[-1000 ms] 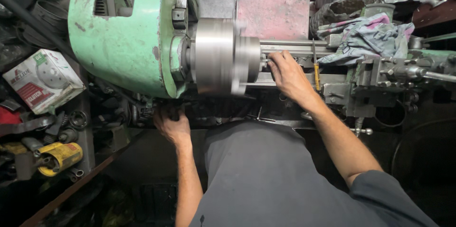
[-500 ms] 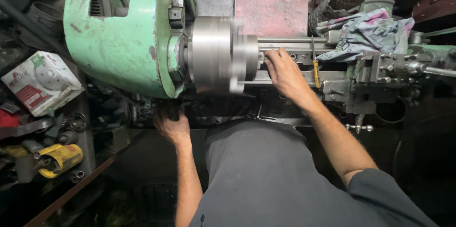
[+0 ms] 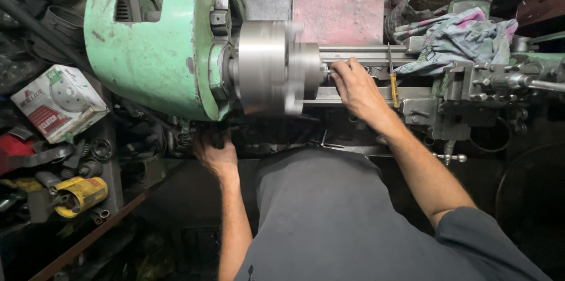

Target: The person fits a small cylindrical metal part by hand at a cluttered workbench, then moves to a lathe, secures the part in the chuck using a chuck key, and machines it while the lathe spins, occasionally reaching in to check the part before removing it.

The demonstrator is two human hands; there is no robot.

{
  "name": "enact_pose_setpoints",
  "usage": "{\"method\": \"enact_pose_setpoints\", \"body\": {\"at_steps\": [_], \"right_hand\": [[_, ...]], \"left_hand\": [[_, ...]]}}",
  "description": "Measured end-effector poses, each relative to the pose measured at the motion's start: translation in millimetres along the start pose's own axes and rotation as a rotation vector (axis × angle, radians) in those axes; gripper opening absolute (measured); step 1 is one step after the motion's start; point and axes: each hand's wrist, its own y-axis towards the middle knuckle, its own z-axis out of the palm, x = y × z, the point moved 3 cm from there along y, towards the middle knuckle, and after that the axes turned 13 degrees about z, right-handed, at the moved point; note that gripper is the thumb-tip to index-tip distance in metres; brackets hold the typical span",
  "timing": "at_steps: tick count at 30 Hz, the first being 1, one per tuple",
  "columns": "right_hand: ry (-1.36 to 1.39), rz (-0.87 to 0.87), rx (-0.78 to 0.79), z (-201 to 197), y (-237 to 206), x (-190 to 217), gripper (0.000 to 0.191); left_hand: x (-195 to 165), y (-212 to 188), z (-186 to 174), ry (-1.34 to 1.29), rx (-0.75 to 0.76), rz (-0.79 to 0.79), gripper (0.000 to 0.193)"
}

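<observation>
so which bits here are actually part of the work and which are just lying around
In use:
- right hand at the blurred metal chuck
- left hand low under the green lathe housing

Lying about:
- crumpled rag
- yellow-handled tool
- white carton
- yellow canister

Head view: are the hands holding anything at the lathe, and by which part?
Right hand rests fingertips by the blurred grey metal chuck; any grip cannot be told. Left hand reaches under the green lathe headstock; its hold is hidden.
</observation>
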Motion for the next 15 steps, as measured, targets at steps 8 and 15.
{"method": "enact_pose_setpoints", "body": {"at_steps": [8, 15], "right_hand": [[0.046, 0.023, 0.011, 0.4, 0.4, -4.0, 0.017], [0.067, 0.010, 0.013, 5.5, 1.5, -0.8, 0.018]], "left_hand": [[0.8, 0.7, 1.0, -0.028, 0.033, -0.020, 0.051], [-1.0, 0.5, 0.9, -0.018, 0.025, 0.017, 0.049]]}}
